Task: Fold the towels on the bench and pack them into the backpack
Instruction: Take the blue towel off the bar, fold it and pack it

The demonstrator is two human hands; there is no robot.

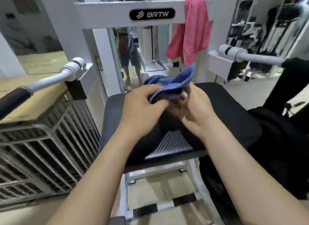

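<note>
Over the surface [173, 146], left hand [143, 106] and right hand [196, 109] together grip a bunched blue towel [170, 81] trailing toward one o'clock.

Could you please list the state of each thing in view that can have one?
blue towel: bunched, unfolded, held above the bench seat.
pink towel: unfolded, draped over the machine's crossbar.
left hand: grips the blue towel.
right hand: grips the blue towel too.
black backpack: at the seat's right side; open or zipped cannot be told.
</note>
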